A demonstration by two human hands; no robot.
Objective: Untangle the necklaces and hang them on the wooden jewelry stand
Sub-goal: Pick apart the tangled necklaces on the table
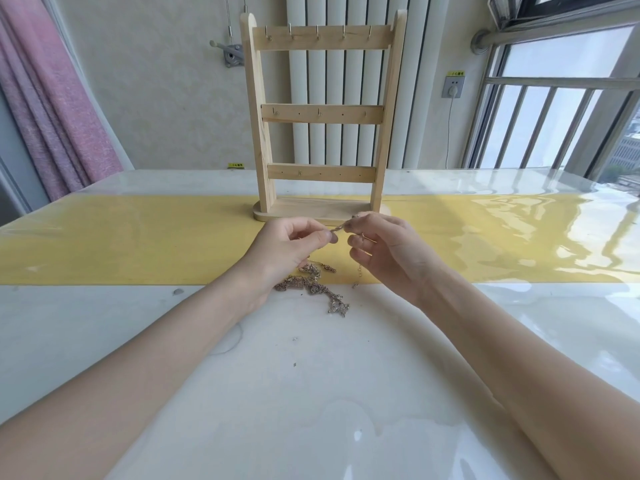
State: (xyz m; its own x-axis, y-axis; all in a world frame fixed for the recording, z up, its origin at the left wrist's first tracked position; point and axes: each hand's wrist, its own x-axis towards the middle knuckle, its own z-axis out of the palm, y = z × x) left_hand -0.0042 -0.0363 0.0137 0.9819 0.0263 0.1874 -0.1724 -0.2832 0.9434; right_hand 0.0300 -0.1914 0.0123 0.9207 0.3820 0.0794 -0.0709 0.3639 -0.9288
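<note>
A tangled heap of thin golden necklaces (313, 285) lies on the table just below my hands. My left hand (291, 247) pinches one chain between thumb and forefinger. My right hand (384, 247) pinches the same chain a little to the right, so a short stretch (341, 227) runs taut between them. A loose chain end (357, 277) dangles under my right hand. The wooden jewelry stand (320, 114) stands upright right behind my hands, with three crossbars carrying small metal hooks. Nothing hangs on the hooks.
A glossy table (311, 375) with a yellow runner (121, 237) across it carries everything. A white radiator (346, 81) is behind the stand, a pink curtain (52, 109) at the left, and a barred window (554, 116) at the right.
</note>
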